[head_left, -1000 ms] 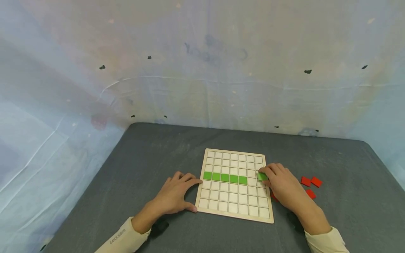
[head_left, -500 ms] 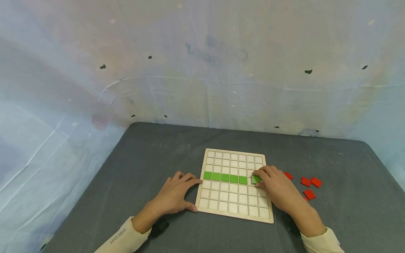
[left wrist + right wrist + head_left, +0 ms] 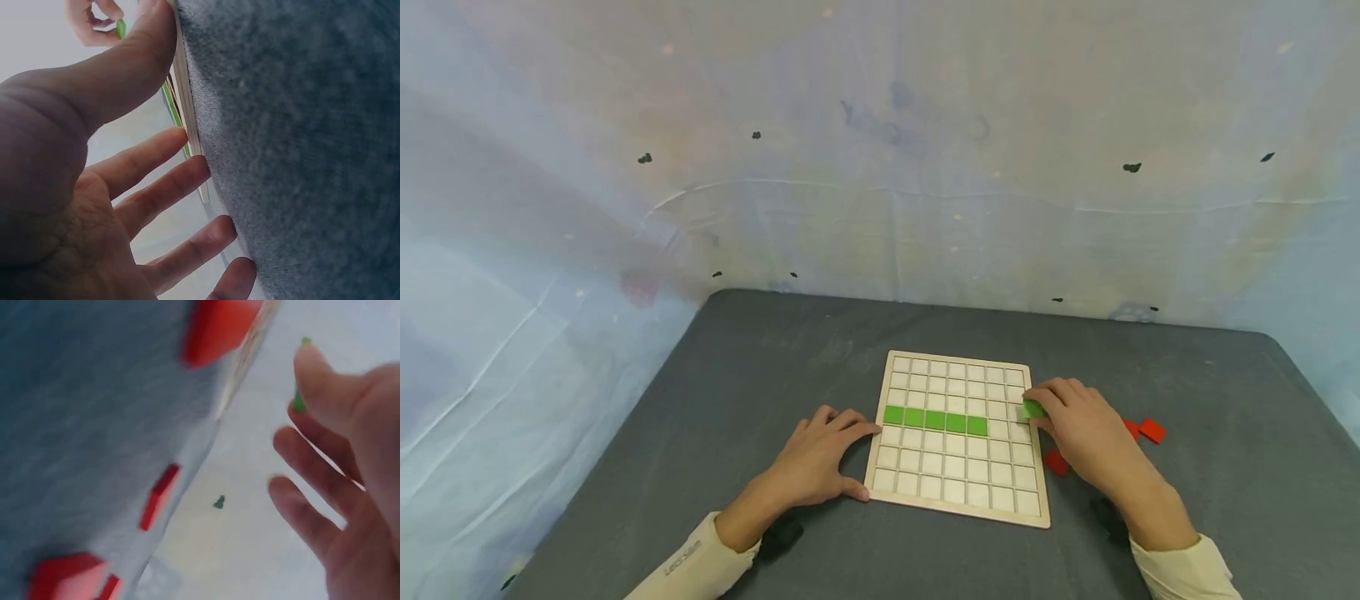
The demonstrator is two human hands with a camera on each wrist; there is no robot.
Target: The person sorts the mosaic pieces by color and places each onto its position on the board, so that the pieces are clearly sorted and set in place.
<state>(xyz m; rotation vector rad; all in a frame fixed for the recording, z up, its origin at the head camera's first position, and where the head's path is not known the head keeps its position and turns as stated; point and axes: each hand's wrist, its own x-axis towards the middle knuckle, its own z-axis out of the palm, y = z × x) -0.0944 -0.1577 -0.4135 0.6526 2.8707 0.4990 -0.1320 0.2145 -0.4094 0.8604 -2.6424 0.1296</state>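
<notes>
A wooden grid board (image 3: 951, 492) lies on the dark table, with a row of several green square tiles (image 3: 935, 420) across its middle from the left edge. Straight, spread fingers of my left hand (image 3: 812, 462) touch the board's left edge with thumb and fingertips. Over the board's right edge, my right hand (image 3: 1086, 433) pinches one green tile (image 3: 1033, 409) between thumb and index finger. That tile shows only as slivers beside the thumb in the right wrist view, raised above the table.
Loose red tiles (image 3: 1152, 431) lie on the table right of the board; one red tile (image 3: 1056, 462) is close to its right edge. The right hand partly covers others. A pale printed sheet (image 3: 895, 167) hangs behind the dark tabletop (image 3: 775, 350).
The right hand carried its green tile left over the board, then back right to the board's right edge, where the tile now tilts. The left hand stayed at the board's edge.
</notes>
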